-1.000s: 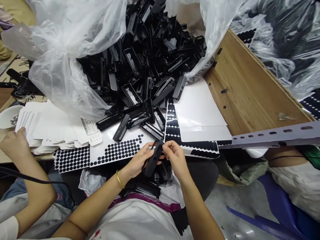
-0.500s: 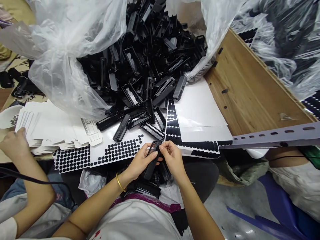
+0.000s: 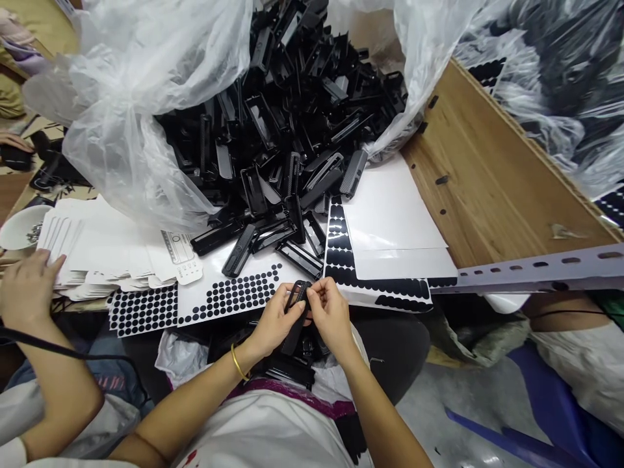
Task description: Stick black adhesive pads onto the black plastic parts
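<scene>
Close to my body, a black plastic part (image 3: 294, 333) with a long slot is held in my left hand (image 3: 273, 322), thumb on top and fingers around its side. My right hand (image 3: 331, 315) pinches at the part's upper end; whether a small piece sits between those fingertips I cannot make out. Just beyond my hands lies a white sheet of round black stickers (image 3: 238, 292). A heap of similar black plastic parts (image 3: 292, 123) spills from a clear plastic bag (image 3: 146, 84) onto the table. More such parts (image 3: 287, 370) lie in a bag on my lap.
White printed cards (image 3: 112, 240) are stacked at left, where a co-worker's hand (image 3: 29, 286) rests. A white bowl (image 3: 19, 227) holds small metal bits. Blank white sheets (image 3: 394, 221) lie beside a wooden board (image 3: 497, 175) at right. A blue plastic chair (image 3: 550, 396) stands lower right.
My right hand has shifted slightly along the part's upper end, while my left keeps its hold. The co-worker's hand at the cards has turned and spread.
</scene>
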Motion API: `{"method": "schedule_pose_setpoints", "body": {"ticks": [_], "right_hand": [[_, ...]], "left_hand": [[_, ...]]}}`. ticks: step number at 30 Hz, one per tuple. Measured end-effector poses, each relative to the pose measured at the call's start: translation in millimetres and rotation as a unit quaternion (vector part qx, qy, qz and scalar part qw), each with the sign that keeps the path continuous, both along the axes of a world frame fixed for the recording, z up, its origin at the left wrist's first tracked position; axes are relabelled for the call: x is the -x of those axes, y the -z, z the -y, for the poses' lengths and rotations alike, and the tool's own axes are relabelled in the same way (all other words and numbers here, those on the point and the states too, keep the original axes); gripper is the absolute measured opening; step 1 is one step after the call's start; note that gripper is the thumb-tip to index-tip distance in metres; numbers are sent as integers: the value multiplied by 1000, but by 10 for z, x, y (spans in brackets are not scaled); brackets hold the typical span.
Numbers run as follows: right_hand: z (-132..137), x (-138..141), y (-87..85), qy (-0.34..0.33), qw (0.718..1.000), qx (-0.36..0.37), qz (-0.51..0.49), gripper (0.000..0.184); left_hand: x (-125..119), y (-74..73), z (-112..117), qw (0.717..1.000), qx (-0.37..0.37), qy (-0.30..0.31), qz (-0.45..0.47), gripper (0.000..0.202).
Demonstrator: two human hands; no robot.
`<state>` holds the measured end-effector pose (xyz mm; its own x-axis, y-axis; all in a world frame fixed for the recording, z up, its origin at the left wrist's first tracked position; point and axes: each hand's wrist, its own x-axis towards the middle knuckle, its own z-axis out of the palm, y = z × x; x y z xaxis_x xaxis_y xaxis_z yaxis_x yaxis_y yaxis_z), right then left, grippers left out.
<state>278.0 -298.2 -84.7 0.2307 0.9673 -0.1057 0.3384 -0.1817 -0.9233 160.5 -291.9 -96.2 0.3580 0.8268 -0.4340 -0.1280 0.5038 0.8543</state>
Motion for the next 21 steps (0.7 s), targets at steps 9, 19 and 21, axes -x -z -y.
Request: {"method": "schedule_pose_setpoints", "body": {"ticks": [9, 19, 21], "right_hand": [[-18, -180, 40, 51, 998, -38, 17, 5], [-47, 305, 210, -159, 968, -42, 187, 8], [-64, 372, 267, -169, 959, -48, 223, 8]], "left_hand": [[268, -114, -356, 916, -287, 145, -239, 16], [244, 9, -878, 840, -421, 2, -343, 9], [312, -25, -815, 876, -382, -58, -290, 6]]}}
